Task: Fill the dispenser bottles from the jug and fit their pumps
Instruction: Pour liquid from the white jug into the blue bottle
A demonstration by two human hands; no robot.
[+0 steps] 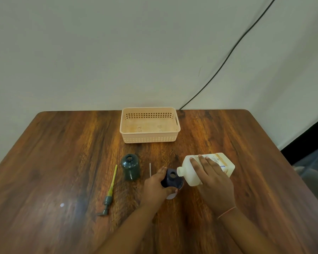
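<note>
Lower centre: right hand [213, 178] grips a white jug [189, 172] lying sideways, spout pointing frame-left, just beside the open mouth of a dark bottle [167, 181] the left hand [154, 187] holds

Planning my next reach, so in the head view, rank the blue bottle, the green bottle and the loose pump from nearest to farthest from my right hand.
1. Blue bottle, gripped by the left hand, just left of the right hand and its jug.
2. Green bottle, standing farther left.
3. Loose pump, lying farthest left.
</note>
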